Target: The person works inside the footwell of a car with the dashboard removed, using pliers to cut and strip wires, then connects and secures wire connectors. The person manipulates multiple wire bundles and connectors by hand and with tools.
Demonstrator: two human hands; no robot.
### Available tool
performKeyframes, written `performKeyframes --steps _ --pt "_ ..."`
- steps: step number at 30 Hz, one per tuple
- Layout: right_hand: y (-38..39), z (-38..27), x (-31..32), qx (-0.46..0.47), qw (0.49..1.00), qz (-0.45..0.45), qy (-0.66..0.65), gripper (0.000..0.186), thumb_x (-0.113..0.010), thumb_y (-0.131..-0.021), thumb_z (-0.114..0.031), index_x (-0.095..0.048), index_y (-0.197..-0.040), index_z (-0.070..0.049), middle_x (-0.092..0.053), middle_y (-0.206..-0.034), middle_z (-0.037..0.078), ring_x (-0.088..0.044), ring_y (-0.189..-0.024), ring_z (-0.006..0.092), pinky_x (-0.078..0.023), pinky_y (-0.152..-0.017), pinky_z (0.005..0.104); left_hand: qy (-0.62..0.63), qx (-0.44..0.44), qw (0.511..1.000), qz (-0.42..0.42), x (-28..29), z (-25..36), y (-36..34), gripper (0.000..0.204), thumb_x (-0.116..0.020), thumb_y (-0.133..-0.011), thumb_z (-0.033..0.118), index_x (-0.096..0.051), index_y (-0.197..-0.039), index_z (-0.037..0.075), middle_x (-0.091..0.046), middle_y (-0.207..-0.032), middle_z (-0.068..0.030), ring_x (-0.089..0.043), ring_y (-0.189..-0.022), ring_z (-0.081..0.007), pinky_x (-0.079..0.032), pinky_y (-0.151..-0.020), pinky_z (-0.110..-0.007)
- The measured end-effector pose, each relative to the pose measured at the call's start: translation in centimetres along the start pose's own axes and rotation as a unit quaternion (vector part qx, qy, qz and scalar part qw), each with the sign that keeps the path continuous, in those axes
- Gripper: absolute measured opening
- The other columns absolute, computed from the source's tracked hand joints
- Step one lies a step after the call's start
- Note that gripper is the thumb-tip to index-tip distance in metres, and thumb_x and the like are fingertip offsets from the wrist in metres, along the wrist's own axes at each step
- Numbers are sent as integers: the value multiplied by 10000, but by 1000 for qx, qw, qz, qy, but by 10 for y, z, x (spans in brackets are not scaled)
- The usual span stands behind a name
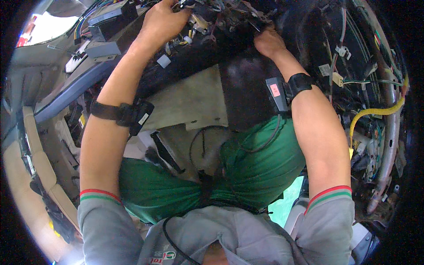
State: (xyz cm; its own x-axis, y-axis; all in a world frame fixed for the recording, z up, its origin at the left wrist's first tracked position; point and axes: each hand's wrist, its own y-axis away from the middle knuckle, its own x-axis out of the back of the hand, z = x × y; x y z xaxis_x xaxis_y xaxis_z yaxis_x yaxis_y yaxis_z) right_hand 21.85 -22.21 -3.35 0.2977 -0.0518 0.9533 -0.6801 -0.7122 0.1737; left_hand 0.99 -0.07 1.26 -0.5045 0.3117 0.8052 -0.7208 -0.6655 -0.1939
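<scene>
At the top edge, my left hand reaches into a tangle of wires and connectors. Its fingers are closed at a small metallic or pale part, partly cut off by the frame, and I cannot make out what they hold. To its right, my right hand is curled in the dark space under the wiring. A thin shiny piece shows beside its fingertips; whether they grip it is unclear. Just below my left hand hangs a small white connector.
Around me is a stripped vehicle interior. Grey box-shaped units with cables stand at upper left. A metal tube, a yellow corrugated conduit and loose wires line the right. A beige floor panel lies ahead of my knees; beige trim is at left.
</scene>
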Motion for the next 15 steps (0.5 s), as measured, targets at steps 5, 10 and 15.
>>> performKeyframes --steps 5,10,15 --pt "-4 3 2 19 998 -37 54 488 -521 -934 -204 -475 -1372 7 -585 -1268 326 -566 -1214 451 -455 -1029 467 -32 2 998 44 -9 -10 -10 481 -678 -872 485 -705 -1140 85 -714 -1042 -234 -675 -1024 -409 -519 -905 -451" --pt "1 7 -19 57 984 83 -144 490 -505 -1004 -352 -499 -1390 -49 -572 -1300 317 -560 -1204 456 -460 -1012 473 26 7 999 29 -7 1 -10 435 -673 -866 400 -701 -1086 25 -713 -979 -233 -680 -945 -385 -515 -838 -442" --pt "-10 -20 -21 130 980 127 -77 444 -511 -1002 -402 -570 -1345 -126 -631 -1222 271 -584 -1129 479 -478 -974 501 153 79 984 46 4 38 9 386 -696 -811 204 -670 -1063 -86 -716 -898 -230 -703 -812 -314 -522 -736 -409"
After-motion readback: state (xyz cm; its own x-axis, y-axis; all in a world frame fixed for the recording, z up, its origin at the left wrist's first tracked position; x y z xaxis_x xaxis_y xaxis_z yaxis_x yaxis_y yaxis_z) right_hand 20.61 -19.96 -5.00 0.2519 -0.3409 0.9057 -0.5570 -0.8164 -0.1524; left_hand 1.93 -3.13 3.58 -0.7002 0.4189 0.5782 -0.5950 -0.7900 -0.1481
